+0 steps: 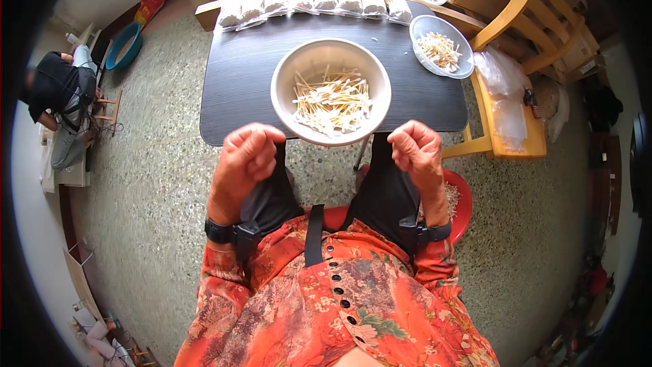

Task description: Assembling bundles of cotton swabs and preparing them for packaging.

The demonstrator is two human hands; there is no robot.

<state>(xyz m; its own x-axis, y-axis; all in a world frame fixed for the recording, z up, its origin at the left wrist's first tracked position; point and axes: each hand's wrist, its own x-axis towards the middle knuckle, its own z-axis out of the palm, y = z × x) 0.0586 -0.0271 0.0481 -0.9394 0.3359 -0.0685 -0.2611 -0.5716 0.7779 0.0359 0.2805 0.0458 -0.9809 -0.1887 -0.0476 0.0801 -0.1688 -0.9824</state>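
Note:
A cream bowl (278,88) stands at the near edge of the dark table (231,88), holding a loose heap of cotton swabs (333,103) with wooden sticks and white tips. My left hand (248,160) is curled into a loose fist beside the bowl's lower left, apart from it. On the other side, my right hand (415,153) is closed too, thumb against the bent fingers, just off the table's near right edge. Nothing shows in either hand. Both wrists wear black straps.
Filled clear bags (312,1) line the table's far edge. A clear bowl (421,68) of swabs stands at right, near a wooden chair (482,144) carrying plastic bags. A red basin (464,211) sits low by my right forearm. Another person (58,85) sits far left near a blue basin (138,39).

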